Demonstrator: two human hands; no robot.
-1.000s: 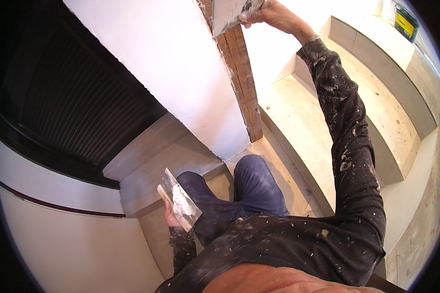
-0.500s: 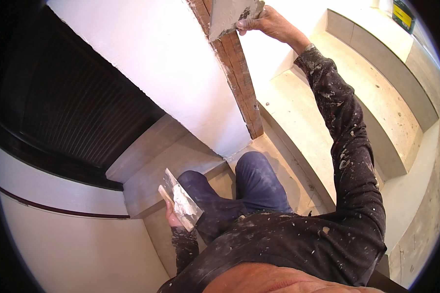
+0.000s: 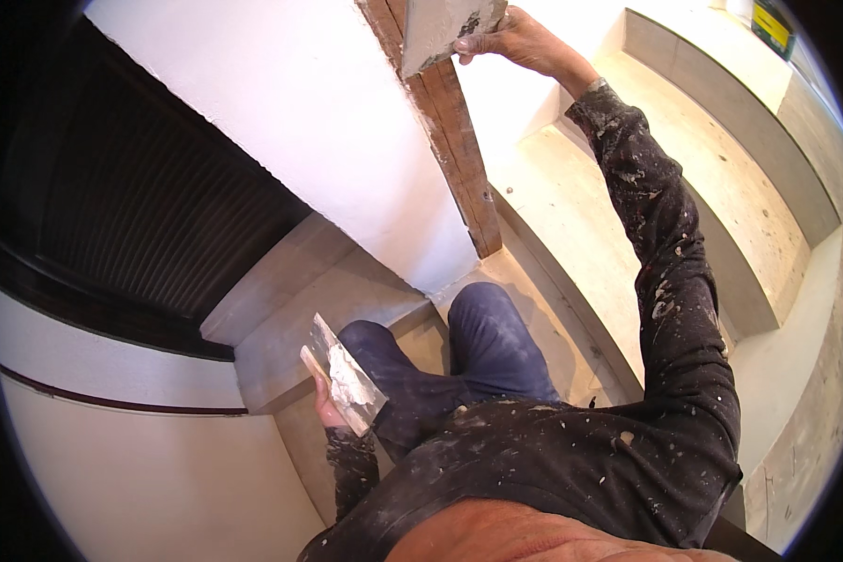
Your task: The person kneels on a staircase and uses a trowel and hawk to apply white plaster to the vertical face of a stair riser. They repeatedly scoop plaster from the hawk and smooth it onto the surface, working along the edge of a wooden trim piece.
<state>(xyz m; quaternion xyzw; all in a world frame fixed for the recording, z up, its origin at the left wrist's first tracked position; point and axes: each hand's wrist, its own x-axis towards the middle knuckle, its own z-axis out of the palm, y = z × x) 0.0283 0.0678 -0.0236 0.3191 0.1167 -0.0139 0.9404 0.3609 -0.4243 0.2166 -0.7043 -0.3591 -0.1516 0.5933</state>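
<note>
Low on the left, my left hand (image 3: 327, 408) is closed around the handle of a plastering trowel (image 3: 369, 405). A lump of white plaster (image 3: 348, 377) sits on its flat metal blade. At the top, my right hand (image 3: 526, 43) grips a second plastering trowel (image 3: 433, 39), whose plaster-smeared blade overlaps the upper part of a wooden beam (image 3: 454, 140). Its far end runs out of the picture. Whether the blade touches the beam or the wall beside it, I cannot tell.
A white wall (image 3: 318, 122) borders the beam on the left. Beyond it is a dark ribbed panel (image 3: 169, 187). Curved stone steps (image 3: 712, 155) rise on the right, with a green and yellow container (image 3: 773, 28) at the far top. My bent knees (image 3: 496, 337) are below the beam.
Both hands keep hold of their trowels and have barely moved. The whole view has shifted slightly, with my knees and the left trowel a little higher in it.
</note>
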